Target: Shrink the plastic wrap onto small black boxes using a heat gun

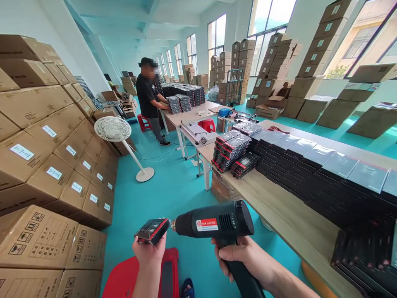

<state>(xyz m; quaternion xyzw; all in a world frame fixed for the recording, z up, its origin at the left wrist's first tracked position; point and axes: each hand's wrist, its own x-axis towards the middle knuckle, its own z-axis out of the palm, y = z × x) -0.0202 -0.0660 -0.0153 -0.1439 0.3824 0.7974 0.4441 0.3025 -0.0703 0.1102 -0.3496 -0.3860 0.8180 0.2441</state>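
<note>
My left hand (151, 250) holds up a small flat black box (151, 230) with a red edge and a shiny clear wrap, gripped from below. In my right hand (238, 256) is a black heat gun (214, 220), its handle wrapped by my fingers and a red and white label on its barrel. The gun's metal nozzle points left at the box's right edge, very close to it; I cannot tell whether they touch. Similar black and red boxes (231, 149) are stacked on the table (263, 186) beyond the gun.
Rows of wrapped black boxes (294, 178) line the right-hand table. Cartons (37, 103) wall the left side. A white fan (113, 130) stands on the turquoise floor, and a red stool (124, 273) sits below my hands. A co-worker (149, 95) handles stacks at a farther table.
</note>
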